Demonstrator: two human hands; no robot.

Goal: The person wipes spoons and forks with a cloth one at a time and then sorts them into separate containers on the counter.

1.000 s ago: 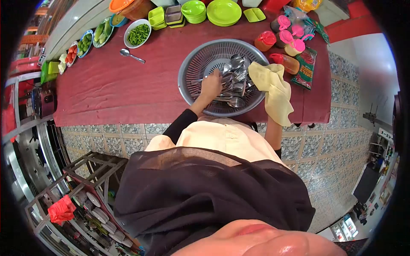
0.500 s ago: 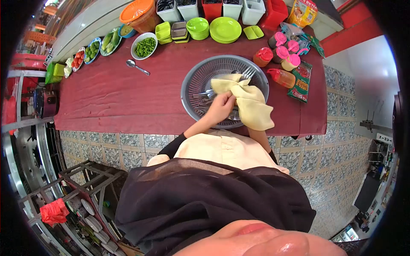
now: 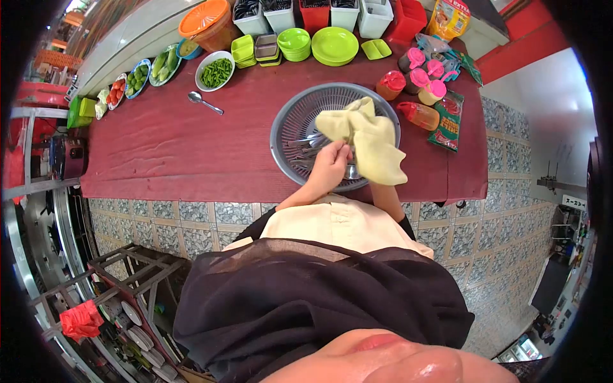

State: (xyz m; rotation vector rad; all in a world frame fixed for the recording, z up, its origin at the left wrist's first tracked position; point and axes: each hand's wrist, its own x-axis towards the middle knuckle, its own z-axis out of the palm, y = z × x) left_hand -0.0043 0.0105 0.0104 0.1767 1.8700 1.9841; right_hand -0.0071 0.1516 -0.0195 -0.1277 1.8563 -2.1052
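Observation:
Over the grey basket [image 3: 281, 145], my left hand [image 3: 331, 163] is closed in a pinch; what lies between its fingertips is too small to make out. A pale yellow cloth [image 3: 378, 150] drapes over my right hand, whose fingers are hidden beneath it; only the right wrist and forearm show below the cloth. Metal spoons and forks [image 3: 309, 142] lie in the basket around my left hand. One spoon [image 3: 205, 102] rests apart on the red tablecloth, left of the basket.
Sauce bottles [image 3: 418, 115] and a green packet [image 3: 447, 121] stand or lie right of the basket. Green plates [image 3: 334, 46], a bowl of green chillies [image 3: 216, 71] and an orange tub [image 3: 207, 25] line the back. The table's front edge runs below my hands.
The cloth has shifted and bunched upward over the basket, and the fork that stuck out above it no longer shows. My left hand has moved slightly down, still pinched.

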